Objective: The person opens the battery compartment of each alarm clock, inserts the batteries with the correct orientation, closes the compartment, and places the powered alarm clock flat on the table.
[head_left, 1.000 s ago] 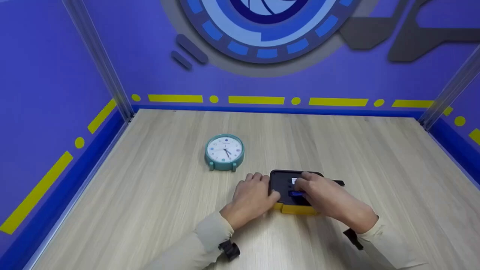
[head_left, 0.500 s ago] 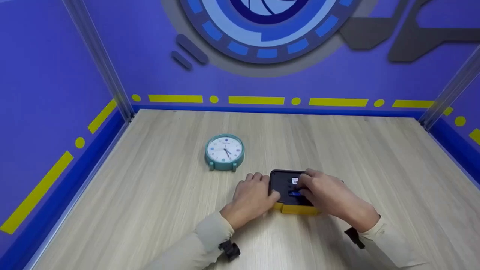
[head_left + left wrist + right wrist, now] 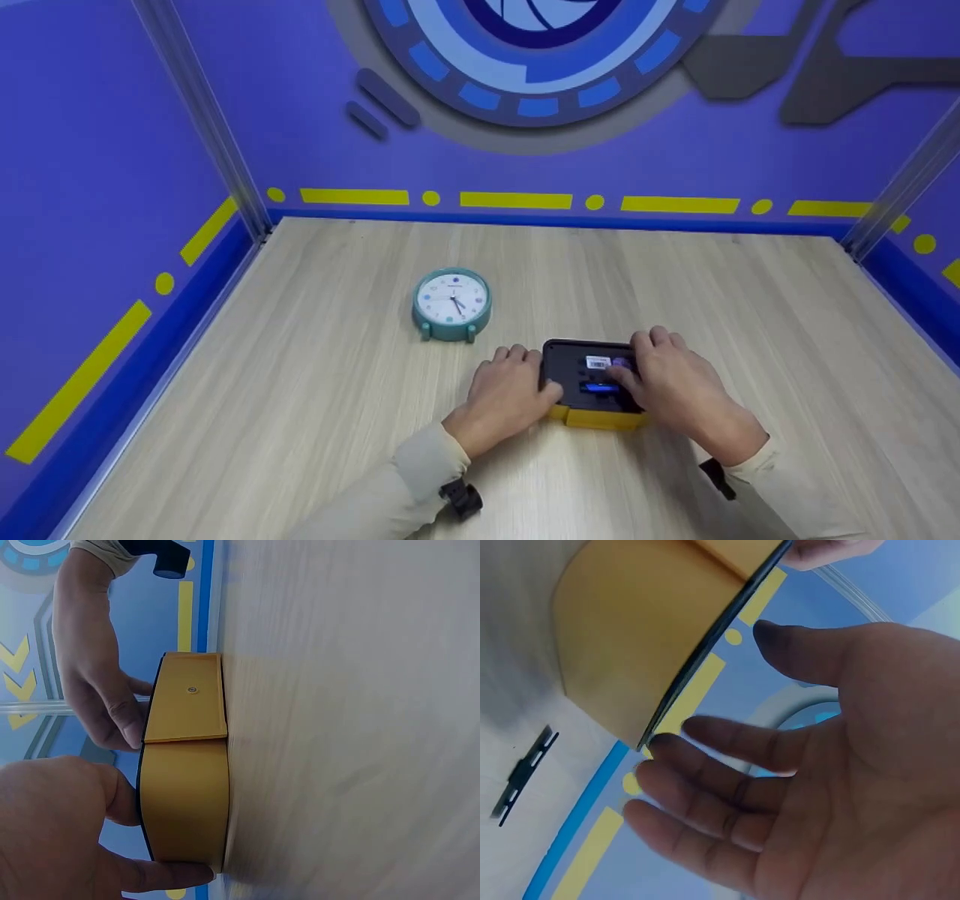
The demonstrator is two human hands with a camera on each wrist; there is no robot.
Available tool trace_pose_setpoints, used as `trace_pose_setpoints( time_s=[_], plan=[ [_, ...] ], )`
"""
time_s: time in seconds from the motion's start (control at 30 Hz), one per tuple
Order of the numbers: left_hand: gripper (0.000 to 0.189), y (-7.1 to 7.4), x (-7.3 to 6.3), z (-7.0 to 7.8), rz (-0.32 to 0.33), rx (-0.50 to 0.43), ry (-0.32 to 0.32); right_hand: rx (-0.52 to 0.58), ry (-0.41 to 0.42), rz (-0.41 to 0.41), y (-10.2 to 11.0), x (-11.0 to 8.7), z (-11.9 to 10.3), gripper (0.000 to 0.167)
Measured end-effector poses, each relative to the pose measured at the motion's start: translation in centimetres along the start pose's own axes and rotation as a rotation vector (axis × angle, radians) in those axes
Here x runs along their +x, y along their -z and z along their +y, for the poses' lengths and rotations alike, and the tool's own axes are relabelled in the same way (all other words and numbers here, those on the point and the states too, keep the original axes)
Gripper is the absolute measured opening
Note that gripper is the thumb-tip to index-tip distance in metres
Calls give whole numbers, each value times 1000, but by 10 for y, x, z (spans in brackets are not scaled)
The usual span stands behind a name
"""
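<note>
A yellow clock lies with its black back up on the table. A blue battery shows in a slot in that back, below a white label. My left hand grips the clock's left end, thumb at the near corner and fingers along the far side. Over the right end is my right hand, its thumb reaching across the back near the battery. In the right wrist view its fingers are spread and hold nothing. A small black battery cover lies on the table beside the clock; my right hand hides it in the head view.
A round teal alarm clock rests face up, farther back and left of the yellow one. Blue printed panels wall the wooden table at the back and both sides.
My right hand has let go at the battery slot and moved right, its fingers opening out. More of the battery and label shows now. My left hand has stayed in place.
</note>
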State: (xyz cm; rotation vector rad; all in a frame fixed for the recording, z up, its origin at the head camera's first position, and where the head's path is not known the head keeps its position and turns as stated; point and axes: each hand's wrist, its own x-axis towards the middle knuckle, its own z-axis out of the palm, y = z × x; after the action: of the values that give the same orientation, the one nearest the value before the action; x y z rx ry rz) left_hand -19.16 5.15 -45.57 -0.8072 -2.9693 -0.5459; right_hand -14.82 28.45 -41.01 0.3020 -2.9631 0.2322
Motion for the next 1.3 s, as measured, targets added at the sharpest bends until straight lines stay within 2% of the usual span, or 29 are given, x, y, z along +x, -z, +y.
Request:
trace_pose_setpoints(
  time_s=[0.27, 0.53, 0.7, 1.3],
  plan=[
    [58, 1, 0, 1, -20, 12, 15, -22, -98, -53, -4, -7, 5, 67],
    [57, 1, -1, 2, -17, 16, 15, -45, -170, -129, -7, -9, 9, 78],
    [56, 1, -1, 2, -17, 18, 15, -68, -186, -179, -8, -9, 10, 84],
    [58, 1, 1, 3, -44, 30, 44, -14, -214, -236, -12, -7, 12, 91]
  ],
)
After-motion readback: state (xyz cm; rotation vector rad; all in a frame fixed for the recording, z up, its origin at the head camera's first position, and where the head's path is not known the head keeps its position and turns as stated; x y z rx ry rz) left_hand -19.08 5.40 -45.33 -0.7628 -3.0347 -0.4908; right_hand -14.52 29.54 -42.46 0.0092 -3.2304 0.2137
